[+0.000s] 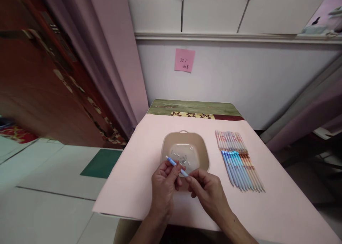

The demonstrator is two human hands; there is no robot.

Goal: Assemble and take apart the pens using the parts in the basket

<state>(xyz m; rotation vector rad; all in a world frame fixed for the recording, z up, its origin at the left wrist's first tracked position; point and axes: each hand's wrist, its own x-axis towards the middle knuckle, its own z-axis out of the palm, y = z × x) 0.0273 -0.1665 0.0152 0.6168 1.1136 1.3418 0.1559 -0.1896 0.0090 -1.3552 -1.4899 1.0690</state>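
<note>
A blue pen (171, 161) with a pale lower barrel is held in front of me, slanting from upper left to lower right. My left hand (166, 181) grips its middle between thumb and fingers. At its lower right end, my right hand (205, 187) pinches the tip; whether a small part is between those fingers is hidden. Just beyond and below the pen stands a beige plastic basin (204, 151) with several small white and grey pieces (183, 159) on its bottom.
Right of the basin lie two rows of pens: a far row of pale pink-patterned pens (231, 140) and a near row of blue and brown pens (242, 171). A pink cover (133, 172) lies over the table. A pink note (184, 60) sticks to the wall behind.
</note>
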